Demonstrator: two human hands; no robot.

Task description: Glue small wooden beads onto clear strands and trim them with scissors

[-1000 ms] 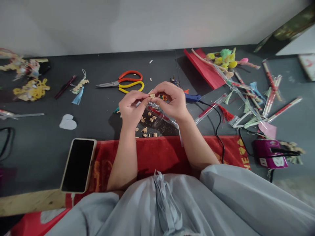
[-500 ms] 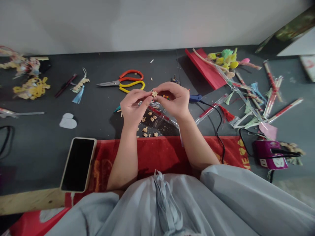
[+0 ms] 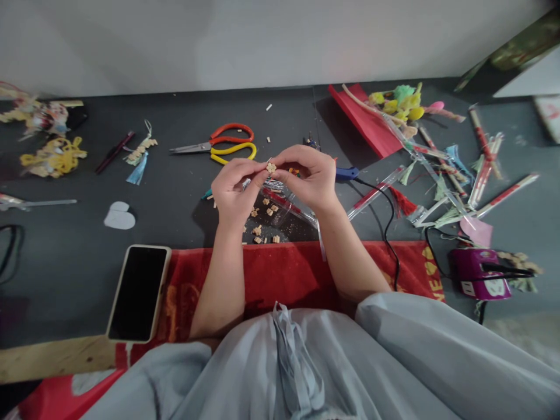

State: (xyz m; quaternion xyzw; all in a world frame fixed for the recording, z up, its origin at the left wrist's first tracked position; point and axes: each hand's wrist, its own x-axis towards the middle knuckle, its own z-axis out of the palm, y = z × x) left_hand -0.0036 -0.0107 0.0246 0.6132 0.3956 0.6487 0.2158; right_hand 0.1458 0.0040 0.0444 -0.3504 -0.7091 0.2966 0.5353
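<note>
A small flower-shaped piece [image 3: 271, 168] is pinched at its edges between the fingertips of the left hand [image 3: 235, 189] and the right hand [image 3: 311, 176], above the dark table [image 3: 179, 195]. It is judged light, stiff and perhaps brittle (wood, by its look), and is best held lightly by opposite edges.
</note>
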